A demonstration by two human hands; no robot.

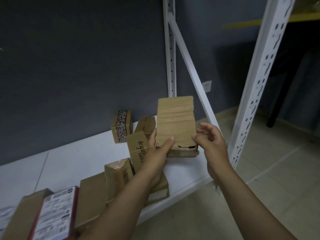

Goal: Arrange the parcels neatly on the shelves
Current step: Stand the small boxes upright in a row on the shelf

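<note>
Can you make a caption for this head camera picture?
Left hand grips a taped cardboard parcel above the white shelf, right hand close beside it.

- A dark grey wall (78, 58) fills the background.
- A white wall socket (207, 86) sits low on that wall.
- Pale beige floor tiles (268, 196) with thin grout lines cover the lower right.
- A slanted black furniture leg (280, 101) stands on the tiles at the far right, in shadow.

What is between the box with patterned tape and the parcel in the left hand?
Head view: a plain brown box lies between the taped box and the held parcel.
</note>
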